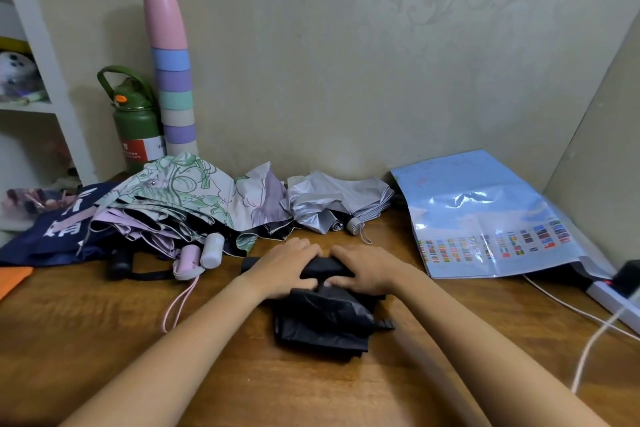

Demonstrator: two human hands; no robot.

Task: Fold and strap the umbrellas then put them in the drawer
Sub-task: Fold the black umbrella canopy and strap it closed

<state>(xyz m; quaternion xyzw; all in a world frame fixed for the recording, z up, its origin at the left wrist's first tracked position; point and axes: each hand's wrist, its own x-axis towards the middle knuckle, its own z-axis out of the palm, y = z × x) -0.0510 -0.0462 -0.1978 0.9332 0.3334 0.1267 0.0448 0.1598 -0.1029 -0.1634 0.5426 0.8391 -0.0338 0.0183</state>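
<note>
Far left on the wooden table (104,322): navy umbrella (45,236), green bottle (136,128) & a tall cup stack (173,80) by the wall. Next, floral umbrella (180,194) piled loose, pink handles at its front. Centre: both forearms reach fwd, wrists nearly level. Left hand (287,265) curls over the rolled part of the black umbrella (325,319), fingers wrapped on it; right hand (367,270) grips the same roll just beside, fingertips tucked under. Loose black fabric lies toward the person. Behind: silver umbrella (332,201). Right: blue flag chart (485,215), power strip (609,295) w/ cables.
</note>
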